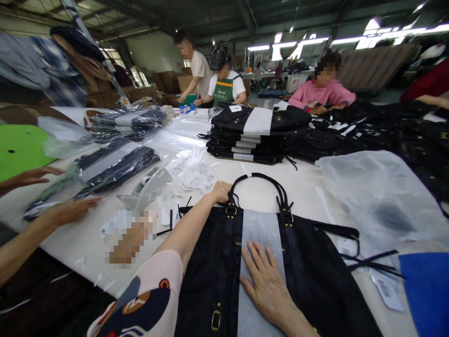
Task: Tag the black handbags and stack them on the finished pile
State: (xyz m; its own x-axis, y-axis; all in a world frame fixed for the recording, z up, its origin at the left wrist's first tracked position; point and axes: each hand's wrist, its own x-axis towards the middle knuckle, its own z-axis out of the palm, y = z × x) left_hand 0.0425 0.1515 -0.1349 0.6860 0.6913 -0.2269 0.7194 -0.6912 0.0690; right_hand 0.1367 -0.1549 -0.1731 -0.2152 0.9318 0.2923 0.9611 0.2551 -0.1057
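A large black handbag point(315, 276) lies flat before me, with a pale grey paper strip point(261, 224) wrapped down its middle. My right hand point(266, 285) rests flat on the strip and bag, fingers spread. At the left base of the looped black handle point(257, 175), my left hand point(221, 191) is closed against it, its fingers partly hidden. Thin black straps point(377, 262) stick out at the bag's right side, with a white barcode tag point(387, 290) by them. Left of the bag lie many loose white tags point(192, 173) and a grey tape dispenser point(149, 185).
Stacked black bags point(245, 126) stand at the back of the table. Plastic-wrapped bags point(115, 164) lie left, near a co-worker's hands point(70, 213). A clear plastic bag point(379, 196) and a blue sheet point(426, 290) lie right. Other people work behind.
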